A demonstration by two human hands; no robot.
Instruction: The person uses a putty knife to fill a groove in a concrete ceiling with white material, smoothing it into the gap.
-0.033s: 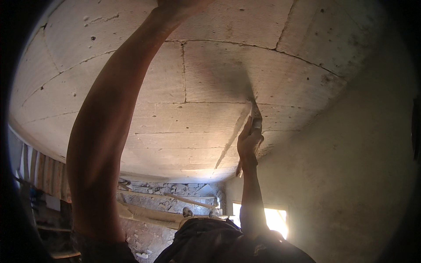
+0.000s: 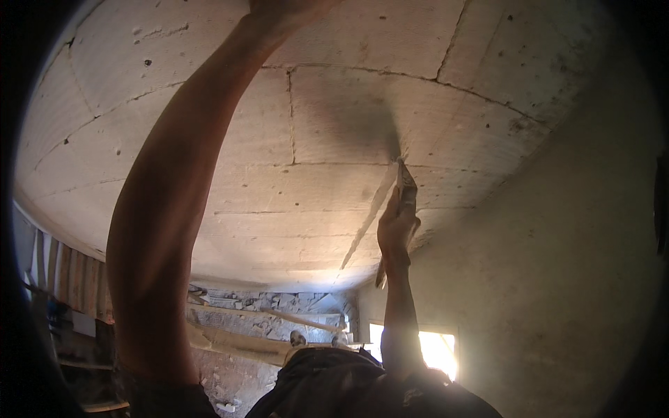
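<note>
The right hand (image 2: 396, 226) is clamped on a trowel (image 2: 404, 182), whose blade tip touches the ceiling (image 2: 334, 188) at a joint near centre. The left hand (image 2: 282, 8), at 12 o'clock, presses against the ceiling; its fingers are cut off, so I cannot tell its grip. The block joints look mostly bare, so the work seems at an early stage. A wall (image 2: 557, 279) stands at 3 o'clock.

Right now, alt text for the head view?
The right hand presses a trowel against a concrete ceiling marked with seams, beside a plastered wall. The left hand is braced flat on the ceiling at the top edge. Below are a rubble wall and a bright opening.
</note>
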